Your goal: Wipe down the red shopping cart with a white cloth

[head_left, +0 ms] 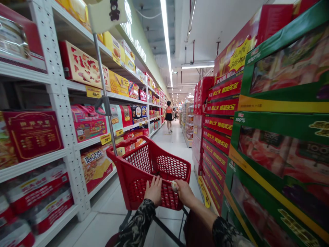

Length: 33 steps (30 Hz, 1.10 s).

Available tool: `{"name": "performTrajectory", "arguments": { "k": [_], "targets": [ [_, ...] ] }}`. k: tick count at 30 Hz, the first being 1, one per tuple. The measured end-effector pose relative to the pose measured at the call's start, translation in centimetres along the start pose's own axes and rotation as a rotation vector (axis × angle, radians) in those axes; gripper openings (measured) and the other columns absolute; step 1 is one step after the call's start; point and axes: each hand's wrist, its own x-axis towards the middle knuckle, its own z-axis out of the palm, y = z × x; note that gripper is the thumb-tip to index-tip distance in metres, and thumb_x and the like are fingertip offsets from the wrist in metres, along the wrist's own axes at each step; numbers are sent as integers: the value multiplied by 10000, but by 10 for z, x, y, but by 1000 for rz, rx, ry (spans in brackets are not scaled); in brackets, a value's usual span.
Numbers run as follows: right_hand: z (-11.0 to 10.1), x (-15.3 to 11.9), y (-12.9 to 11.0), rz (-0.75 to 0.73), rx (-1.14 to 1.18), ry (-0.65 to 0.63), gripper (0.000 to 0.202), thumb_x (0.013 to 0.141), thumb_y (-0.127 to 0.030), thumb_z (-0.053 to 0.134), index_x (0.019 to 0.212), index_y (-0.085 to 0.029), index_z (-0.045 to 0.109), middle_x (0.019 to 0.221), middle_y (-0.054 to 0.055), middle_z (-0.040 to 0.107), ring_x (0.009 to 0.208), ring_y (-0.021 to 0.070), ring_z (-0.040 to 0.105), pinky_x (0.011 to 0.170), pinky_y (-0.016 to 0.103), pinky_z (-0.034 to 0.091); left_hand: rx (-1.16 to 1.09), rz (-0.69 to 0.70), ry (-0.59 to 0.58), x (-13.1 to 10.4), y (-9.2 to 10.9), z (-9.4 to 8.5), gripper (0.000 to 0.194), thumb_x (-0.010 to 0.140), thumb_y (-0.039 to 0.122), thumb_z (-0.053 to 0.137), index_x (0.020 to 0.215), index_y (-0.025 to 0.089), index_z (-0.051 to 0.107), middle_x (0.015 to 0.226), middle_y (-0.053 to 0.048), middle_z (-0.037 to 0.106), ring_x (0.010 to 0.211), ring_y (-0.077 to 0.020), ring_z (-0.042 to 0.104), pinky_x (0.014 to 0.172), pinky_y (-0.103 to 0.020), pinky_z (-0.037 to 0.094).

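Note:
A red plastic shopping cart (133,190) stands in front of me, its lattice basket tilted in view. My left hand (153,192) lies on the cart's near rim with its fingers stretched forward. Beside it, my right hand (183,192) is closed at the same rim, around a small whitish round thing (174,186), whose kind I cannot make out. Whether the right fingers also grip the rim is hidden. A metal pole (101,68) rises from the cart's left side, bearing a cream sign (102,17) with a brown bear. Little of the basket's inside shows.
White shelves (72,144) of boxed snacks line the left, close to the cart. Stacked red drink cartons (218,125) and green juice boxes (253,106) crowd the right. A person (169,115) in an orange top stands farther along the tiled aisle (167,142).

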Motion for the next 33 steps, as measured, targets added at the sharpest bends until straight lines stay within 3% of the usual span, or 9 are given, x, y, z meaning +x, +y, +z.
{"name": "performTrajectory", "arguments": {
  "k": [6,9,14,17,21,24,33],
  "targets": [
    [-26,-19,25,-10,30,9,354,760,-70,400,998,-185,635,1050,54,656,989,179,565,932,320,317,21,19,-6,0,-6,-9,786,647,187,404,1416,154,243,1503,-52,226,1392,-263,130,1093,-556,136],
    [-21,-18,21,36,17,26,315,750,-69,411,931,-179,645,960,57,667,917,178,574,858,283,353,24,28,1,-2,1,-4,794,652,212,417,1419,137,227,1504,-73,221,1391,-276,124,1095,-544,142],
    [-5,-16,10,35,-8,83,314,771,-82,408,987,-155,624,954,78,647,905,181,558,812,255,357,21,49,16,-6,6,0,803,658,249,439,1423,153,216,1505,-85,217,1391,-290,117,1088,-562,130],
    [-5,-14,14,48,-60,44,287,776,-84,409,937,-162,634,924,73,647,870,181,555,800,258,350,12,66,27,-8,-1,-7,765,679,209,431,1418,191,236,1501,-63,236,1389,-275,136,1091,-565,117],
    [-14,-10,23,48,-71,-20,271,761,-74,428,906,-170,636,903,62,653,849,172,558,774,246,353,5,-106,-1,-7,-17,-19,740,714,199,458,1417,220,228,1517,-63,173,1389,-300,120,1059,-611,152],
    [-21,-10,25,34,-81,-48,283,764,-67,430,930,-169,635,913,67,656,851,170,560,761,239,356,11,-111,-20,-6,-24,-27,740,723,244,513,1410,233,239,1516,-72,174,1387,-313,109,1060,-619,132],
    [-13,-12,16,17,-98,-22,293,779,-63,420,979,-145,617,957,87,634,884,176,545,795,254,343,23,-93,3,-11,-15,-32,745,691,216,511,1387,99,271,1493,-143,230,1364,-314,174,1072,-584,130]
  ]
}}
